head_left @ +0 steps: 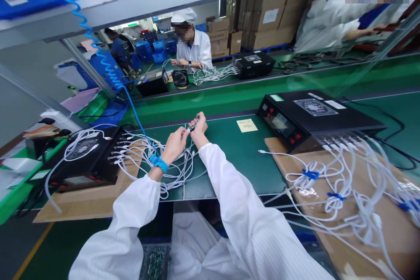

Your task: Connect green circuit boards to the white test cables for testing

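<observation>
Both my hands are close together above the green bench. My right hand (200, 130) is closed around a small dark piece (193, 125) that looks like a circuit board, mostly covered by the fingers. Pinched in my left hand (175, 143), which wears a blue wrist strap (159, 163), is a white cable plug (188, 131) that meets the end of the piece. Whether it is fully seated, I cannot tell. Below and left of the hands lies a tangle of white cables (179, 175), leading from the black box (101, 157) on the left.
A second black box (328, 116) with white cables stands on the right, beside cardboard (278, 146). A paper note (247, 125) lies on the bench (226, 157). A tray of small green boards (155, 262) sits below the edge. Across the bench, a co-worker (193, 46) handles cables.
</observation>
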`<action>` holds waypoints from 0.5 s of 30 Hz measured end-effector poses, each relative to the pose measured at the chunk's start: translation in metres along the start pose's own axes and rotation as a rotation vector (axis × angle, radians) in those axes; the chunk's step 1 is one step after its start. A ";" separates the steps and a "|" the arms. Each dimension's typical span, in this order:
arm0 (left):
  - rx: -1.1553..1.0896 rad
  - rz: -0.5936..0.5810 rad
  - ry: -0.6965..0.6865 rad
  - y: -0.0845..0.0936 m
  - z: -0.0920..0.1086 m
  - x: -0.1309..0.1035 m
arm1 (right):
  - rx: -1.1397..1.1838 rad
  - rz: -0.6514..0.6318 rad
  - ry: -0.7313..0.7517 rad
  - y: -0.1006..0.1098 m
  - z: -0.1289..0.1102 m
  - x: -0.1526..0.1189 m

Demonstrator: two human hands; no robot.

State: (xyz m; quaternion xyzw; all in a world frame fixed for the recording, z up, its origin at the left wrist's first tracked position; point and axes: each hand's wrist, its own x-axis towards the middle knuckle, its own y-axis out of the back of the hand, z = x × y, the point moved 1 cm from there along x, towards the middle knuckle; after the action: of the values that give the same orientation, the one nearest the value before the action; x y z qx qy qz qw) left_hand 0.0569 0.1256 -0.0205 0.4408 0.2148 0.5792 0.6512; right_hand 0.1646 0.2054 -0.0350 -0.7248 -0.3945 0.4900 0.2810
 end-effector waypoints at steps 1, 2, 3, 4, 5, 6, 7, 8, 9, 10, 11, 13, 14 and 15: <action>0.004 0.002 -0.004 0.000 0.000 0.001 | -0.004 0.006 0.000 0.000 0.001 0.000; 0.003 0.004 -0.007 -0.001 0.000 0.002 | -0.008 0.011 0.001 0.000 0.003 -0.001; -0.001 0.006 -0.008 -0.002 0.001 0.003 | -0.012 0.017 0.002 -0.001 0.005 -0.001; -0.007 0.004 -0.007 -0.003 0.001 0.004 | -0.017 0.023 0.005 -0.001 0.007 -0.001; -0.011 0.000 -0.007 -0.003 0.001 0.004 | -0.022 0.031 0.006 -0.001 0.008 -0.001; -0.012 -0.005 -0.007 -0.003 0.001 0.003 | -0.028 0.039 0.009 -0.001 0.007 0.000; -0.008 -0.008 -0.007 -0.002 -0.001 0.001 | -0.033 0.050 0.015 -0.001 0.004 0.002; -0.002 -0.011 -0.009 0.000 -0.004 -0.003 | -0.038 0.066 0.025 0.001 -0.002 0.005; -0.001 -0.013 -0.010 0.004 -0.008 -0.007 | -0.042 0.086 0.043 0.003 -0.010 0.009; -0.009 -0.011 -0.009 0.008 -0.014 -0.011 | -0.045 0.108 0.067 0.006 -0.021 0.014; -0.024 -0.007 -0.004 0.013 -0.020 -0.015 | -0.048 0.132 0.095 0.011 -0.034 0.020; -0.062 0.003 0.020 0.021 -0.031 -0.018 | -0.064 0.151 0.156 0.022 -0.059 0.030; -0.066 0.000 0.038 0.022 -0.034 -0.016 | -0.079 0.149 0.174 0.028 -0.068 0.034; -0.055 -0.012 0.060 0.022 -0.034 -0.011 | -0.099 0.142 0.182 0.034 -0.073 0.036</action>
State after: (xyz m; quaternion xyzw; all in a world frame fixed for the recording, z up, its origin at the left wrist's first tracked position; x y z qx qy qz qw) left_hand 0.0151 0.1245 -0.0229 0.4038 0.2208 0.5940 0.6599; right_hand 0.2505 0.2167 -0.0528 -0.8054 -0.3389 0.4206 0.2441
